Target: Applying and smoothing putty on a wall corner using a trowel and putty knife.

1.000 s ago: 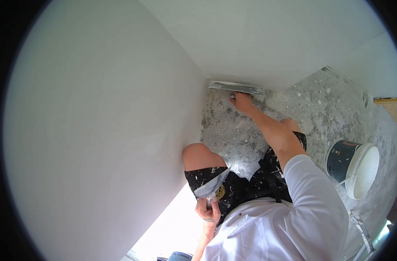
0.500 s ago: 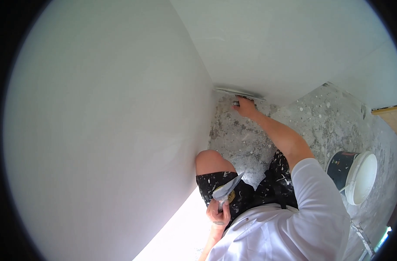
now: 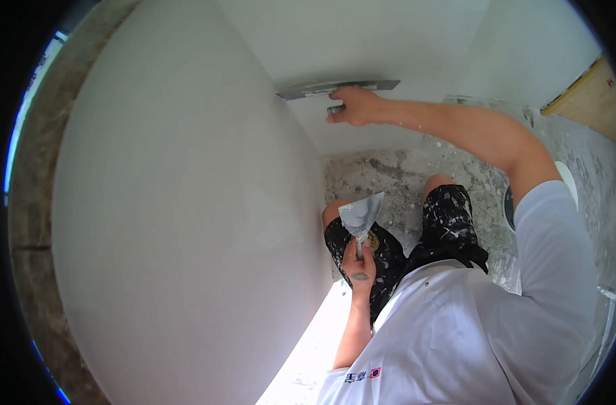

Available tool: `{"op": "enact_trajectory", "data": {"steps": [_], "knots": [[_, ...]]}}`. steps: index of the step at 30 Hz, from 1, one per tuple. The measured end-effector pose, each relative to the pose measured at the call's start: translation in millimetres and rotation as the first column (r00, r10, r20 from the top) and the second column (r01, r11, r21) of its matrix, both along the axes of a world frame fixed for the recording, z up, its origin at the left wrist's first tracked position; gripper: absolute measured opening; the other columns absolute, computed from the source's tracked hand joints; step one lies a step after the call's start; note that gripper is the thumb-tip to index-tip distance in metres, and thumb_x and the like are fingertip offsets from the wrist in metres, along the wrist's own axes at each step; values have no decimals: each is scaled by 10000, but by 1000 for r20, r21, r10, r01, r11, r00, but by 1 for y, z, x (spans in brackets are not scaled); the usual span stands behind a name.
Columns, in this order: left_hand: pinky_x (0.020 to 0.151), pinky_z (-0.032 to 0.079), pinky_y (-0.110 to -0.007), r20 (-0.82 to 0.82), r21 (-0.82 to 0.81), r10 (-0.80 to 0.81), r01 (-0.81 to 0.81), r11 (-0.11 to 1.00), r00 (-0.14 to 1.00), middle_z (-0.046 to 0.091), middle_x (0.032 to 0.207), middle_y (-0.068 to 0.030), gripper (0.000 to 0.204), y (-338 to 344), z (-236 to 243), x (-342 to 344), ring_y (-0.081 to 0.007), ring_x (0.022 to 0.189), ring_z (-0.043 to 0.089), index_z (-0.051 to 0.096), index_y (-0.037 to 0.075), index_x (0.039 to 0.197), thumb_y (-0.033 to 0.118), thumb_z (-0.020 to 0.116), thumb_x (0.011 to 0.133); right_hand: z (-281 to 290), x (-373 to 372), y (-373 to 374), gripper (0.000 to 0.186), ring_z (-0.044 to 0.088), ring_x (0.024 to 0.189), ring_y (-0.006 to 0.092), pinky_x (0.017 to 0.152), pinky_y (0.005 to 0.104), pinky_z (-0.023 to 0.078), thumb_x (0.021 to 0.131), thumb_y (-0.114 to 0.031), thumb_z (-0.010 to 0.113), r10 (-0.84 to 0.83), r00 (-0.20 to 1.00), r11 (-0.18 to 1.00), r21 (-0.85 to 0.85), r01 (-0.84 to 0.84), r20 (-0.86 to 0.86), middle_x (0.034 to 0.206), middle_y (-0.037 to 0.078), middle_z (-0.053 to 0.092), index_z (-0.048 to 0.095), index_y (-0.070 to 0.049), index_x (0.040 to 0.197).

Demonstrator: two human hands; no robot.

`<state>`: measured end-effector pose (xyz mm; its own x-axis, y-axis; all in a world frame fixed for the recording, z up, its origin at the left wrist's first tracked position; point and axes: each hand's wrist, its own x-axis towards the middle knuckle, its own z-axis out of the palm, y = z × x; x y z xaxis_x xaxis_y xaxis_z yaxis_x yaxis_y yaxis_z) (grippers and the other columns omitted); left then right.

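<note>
Head view: trowel blade (image 3: 306, 90) beyond curled fingers (image 3: 339, 118) of right hand (image 3: 358, 107)

White shirt (image 3: 450, 324) with a short right sleeve (image 3: 556, 236), a small dark dot (image 3: 427, 284) and dark lettering (image 3: 354, 378) beside a red-edged square (image 3: 375, 372) on the left; black shorts (image 3: 450, 219) spattered with white, a round gold emblem (image 3: 373, 241) on the left leg
</note>
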<state>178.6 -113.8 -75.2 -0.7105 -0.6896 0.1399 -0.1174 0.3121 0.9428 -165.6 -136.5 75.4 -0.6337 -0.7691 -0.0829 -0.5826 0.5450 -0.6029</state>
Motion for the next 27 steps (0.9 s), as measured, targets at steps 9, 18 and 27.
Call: {"op": "enact_trajectory", "data": {"steps": [9,18,27], "knots": [[588,443,-240,-16,140,-58,59,988,998,612,672,-23,229,-21,-9,-12,-71,599,532,660,-4,1052,190,596,949,232,15,0,558,601,862,248,727,376,480,807,-442,733,-14,999,998,66,11,53,900,130,646,622,30,1083],[578,475,-224,-162,590,-101,178,787,982,675,835,-28,277,-33,-39,-6,-77,610,562,645,3,1146,207,603,963,217,47,99,468,622,822,243,725,374,490,780,-363,769,175,883,952,-155,-265,-435,858,133,649,619,-9,1046],[505,459,-245,-364,626,-497,602,496,788,668,808,-58,302,-66,45,-31,-114,560,572,652,6,984,301,594,958,74,66,175,216,622,745,114,640,269,513,874,-181,703,47,790,612,-643,461,611,875,26,666,627,-35,1013]]}}
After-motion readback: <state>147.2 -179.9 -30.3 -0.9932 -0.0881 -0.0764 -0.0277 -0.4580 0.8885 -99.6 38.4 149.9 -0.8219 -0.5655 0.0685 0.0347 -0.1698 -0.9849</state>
